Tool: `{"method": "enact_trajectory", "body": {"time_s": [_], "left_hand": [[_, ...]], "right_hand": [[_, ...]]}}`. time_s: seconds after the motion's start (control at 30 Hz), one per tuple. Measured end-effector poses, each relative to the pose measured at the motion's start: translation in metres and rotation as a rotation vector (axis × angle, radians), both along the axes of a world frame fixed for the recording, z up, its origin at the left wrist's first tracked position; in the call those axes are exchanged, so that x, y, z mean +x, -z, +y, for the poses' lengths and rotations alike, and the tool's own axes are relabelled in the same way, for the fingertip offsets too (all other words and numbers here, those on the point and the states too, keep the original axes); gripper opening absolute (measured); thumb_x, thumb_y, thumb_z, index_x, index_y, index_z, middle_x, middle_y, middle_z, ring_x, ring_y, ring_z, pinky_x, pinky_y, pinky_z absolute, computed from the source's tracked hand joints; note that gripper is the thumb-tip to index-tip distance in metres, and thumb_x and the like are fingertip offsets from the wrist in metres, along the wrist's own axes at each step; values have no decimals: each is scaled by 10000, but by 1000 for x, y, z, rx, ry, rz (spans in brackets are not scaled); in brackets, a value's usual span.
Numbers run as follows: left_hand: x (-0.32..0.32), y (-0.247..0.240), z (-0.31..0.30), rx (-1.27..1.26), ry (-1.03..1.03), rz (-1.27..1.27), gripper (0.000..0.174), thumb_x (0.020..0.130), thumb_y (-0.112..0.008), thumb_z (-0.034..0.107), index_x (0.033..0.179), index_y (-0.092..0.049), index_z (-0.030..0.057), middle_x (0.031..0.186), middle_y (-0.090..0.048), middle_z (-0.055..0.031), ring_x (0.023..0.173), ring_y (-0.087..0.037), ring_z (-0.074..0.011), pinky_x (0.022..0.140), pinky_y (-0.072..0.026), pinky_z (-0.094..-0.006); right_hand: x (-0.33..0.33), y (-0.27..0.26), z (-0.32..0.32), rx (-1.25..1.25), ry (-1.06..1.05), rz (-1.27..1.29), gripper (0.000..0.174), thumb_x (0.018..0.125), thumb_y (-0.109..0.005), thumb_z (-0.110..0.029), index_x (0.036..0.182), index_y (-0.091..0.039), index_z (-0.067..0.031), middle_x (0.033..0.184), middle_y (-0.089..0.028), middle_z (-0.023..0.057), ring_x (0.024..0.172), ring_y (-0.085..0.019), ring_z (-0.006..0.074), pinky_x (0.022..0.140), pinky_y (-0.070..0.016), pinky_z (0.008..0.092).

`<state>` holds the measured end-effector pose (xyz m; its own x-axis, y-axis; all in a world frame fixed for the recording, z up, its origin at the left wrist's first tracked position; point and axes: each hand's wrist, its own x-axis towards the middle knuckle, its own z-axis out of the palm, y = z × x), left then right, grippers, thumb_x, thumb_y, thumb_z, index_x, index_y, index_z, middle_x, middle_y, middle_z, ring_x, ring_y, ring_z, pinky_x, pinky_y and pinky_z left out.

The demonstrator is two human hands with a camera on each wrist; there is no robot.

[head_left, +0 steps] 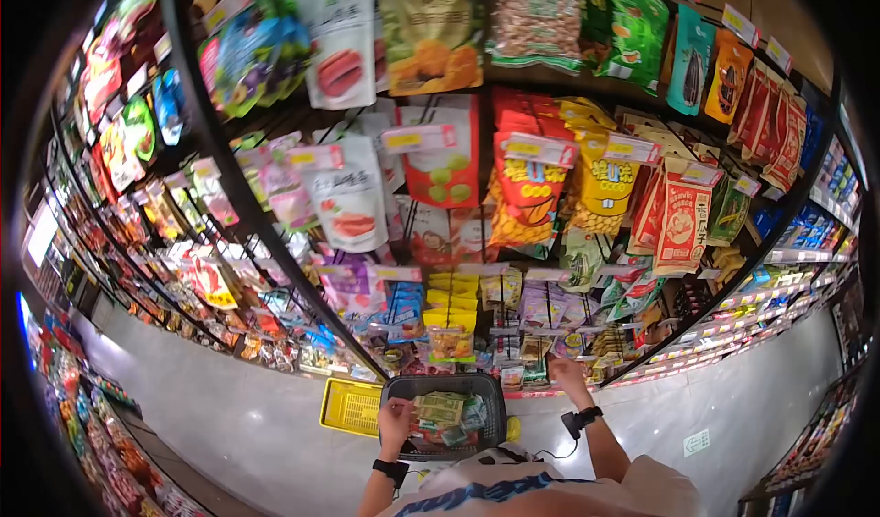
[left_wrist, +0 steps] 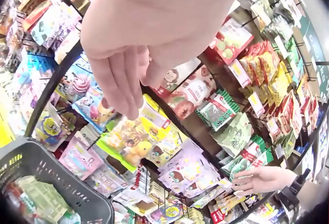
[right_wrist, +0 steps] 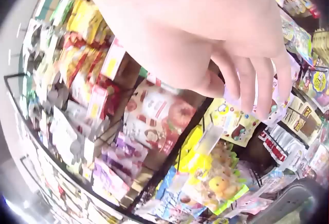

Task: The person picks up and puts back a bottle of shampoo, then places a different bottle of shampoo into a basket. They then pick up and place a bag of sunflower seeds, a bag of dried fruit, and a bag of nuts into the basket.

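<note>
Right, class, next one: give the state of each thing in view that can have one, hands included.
Left hand: relaxed, nothing visible in it
Right hand: relaxed, nothing visible in it
Black basket: open-topped, partly filled
Packets: lying in the black basket
Yellow basket: open-topped, partly hidden
Snack bags: hanging on the rack
Wrist straps: worn

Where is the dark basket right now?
In the head view, the dark basket sits low centre, just right of the yellow basket; the left hand appears over its left edge.
</note>
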<state>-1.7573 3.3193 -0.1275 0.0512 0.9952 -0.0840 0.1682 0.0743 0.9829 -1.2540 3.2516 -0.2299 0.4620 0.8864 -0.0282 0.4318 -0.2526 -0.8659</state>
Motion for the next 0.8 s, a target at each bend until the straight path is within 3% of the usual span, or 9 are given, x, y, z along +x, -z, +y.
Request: {"method": "enact_trajectory", "body": {"time_s": [0.1,0.17,0.2,0.27,0.37,0.43,0.47,0.77,0.8], "left_hand": [[-50,7,-25,-28,-4,-40,101,881,-659,63,901,-661,-36,723,-705,-112,625,-692,-161,545,-529,-271],[-76,-2,-39,-58,-19,-95,107,885,-655,69,891,-668,-37,700,-695,-94,602,-672,-139,537,-516,-265],[-95,37,-37,15,-16,42,123,894,-646,81,858,-681,-30,659,-670,-65,556,-614,-100,510,-478,-260],[-111,46,-50,25,-43,-92,152,904,-627,112,821,-683,-3,608,-620,-32,521,-559,-87,483,-437,-273],[-128,23,-70,20,43,46,286,947,-554,125,693,-624,13,578,-610,-48,529,-565,-122,500,-425,-290],[-138,15,-80,-25,83,33,261,974,-549,176,878,-680,-28,683,-685,-90,608,-666,-152,552,-516,-293],[-144,20,-83,-57,102,-1,274,986,-544,183,983,-676,-57,737,-705,-110,647,-691,-163,586,-551,-289],[-171,19,-109,-94,87,22,287,1010,-501,181,1082,-651,-52,790,-716,-111,621,-683,-157,533,-525,-252],[-172,19,-110,-105,97,25,291,1011,-498,186,1083,-651,-51,795,-718,-110,620,-686,-161,529,-522,-250]], "right_hand": [[-109,-103,-20,-17,-71,-153,195,879,-596,-84,1055,-636,-10,907,-705,128,843,-692,253,764,-540,349],[-157,-113,-25,-19,-164,-137,207,892,-597,-110,1067,-626,-5,924,-701,154,869,-692,266,770,-538,356],[-176,-116,-32,-26,-211,-127,214,898,-597,-123,1073,-621,-2,932,-699,167,882,-692,273,772,-537,359],[-204,-94,-40,-92,-310,-229,228,902,-609,-141,1081,-613,1,969,-701,168,922,-690,274,782,-536,360],[-250,-115,-60,-98,-569,-164,238,916,-582,-185,1086,-594,-19,950,-649,228,877,-633,408,729,-507,433],[-275,-125,-68,-148,-670,-139,208,926,-568,-186,1060,-591,-28,949,-632,235,873,-612,422,719,-491,450],[-287,-125,-71,-23,-700,-191,193,940,-580,-116,1106,-595,-19,808,-659,96,750,-640,176,685,-507,315],[-322,-138,-93,-105,-739,-254,233,934,-559,-126,1135,-574,-10,881,-674,174,840,-664,325,721,-503,386],[-324,-140,-95,-159,-727,-241,234,932,-536,-159,1124,-589,-35,922,-674,199,927,-623,399,782,-495,466]]}}
